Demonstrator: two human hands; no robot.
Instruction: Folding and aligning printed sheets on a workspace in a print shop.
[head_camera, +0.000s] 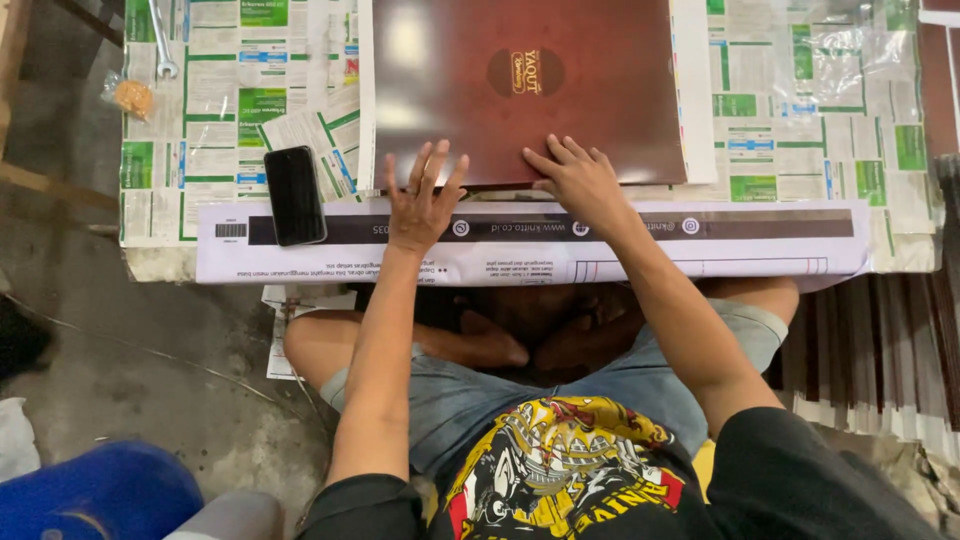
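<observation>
The glossy maroon board (520, 85) appears stiff, thin and slippery; left hand (420, 205) and right hand (580, 185) press its 6 o'clock edge, fingers spread flat, gripping nothing.

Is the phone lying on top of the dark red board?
No, the phone lies to the left of the board, resting on the newspaper and the white strip, while both hands press the board's near edge.

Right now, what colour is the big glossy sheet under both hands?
Dark reddish-brown, glossy sheet, with a darker oval emblem; head view.
</observation>
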